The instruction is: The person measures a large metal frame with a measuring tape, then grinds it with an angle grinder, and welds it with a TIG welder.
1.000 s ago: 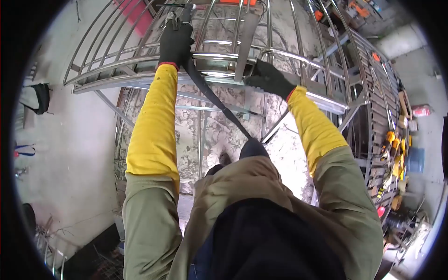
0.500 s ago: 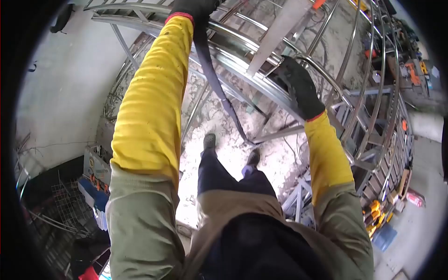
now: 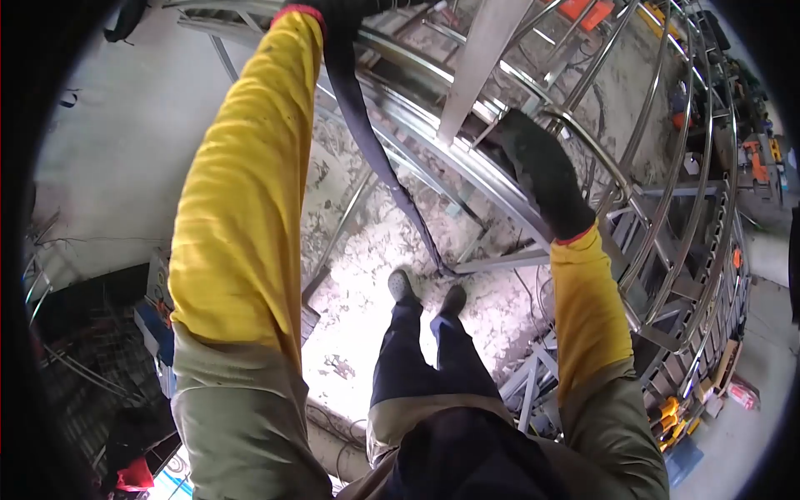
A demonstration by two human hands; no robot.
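Note:
At the top edge is my left hand (image 3: 340,18) in a black glove, closed around the upper end of a dark sheathed cable (image 3: 364,125). What is fixed to that end lies partly outside the view. The cable hangs down to the floor near my shoes. My right hand (image 3: 546,177), also in a black glove, has its fingers curled over the shiny metal frame (image 3: 408,112). A flat grey metal bar (image 3: 483,71) slants across the frame, its lower end just left of my right fingertips.
Curved metal tubes (image 3: 658,158) rise on the right. Beyond them lie orange tools (image 3: 757,162) and yellow tools (image 3: 669,410). A wire rack (image 3: 108,350) stands at lower left. The floor (image 3: 358,325) is stained, and loose metal pieces (image 3: 529,379) lie right of my legs.
My view has shifted, and my feet have moved closer together. Both hands keep their hold, the left one now nearer the top edge. The bar stays against the frame.

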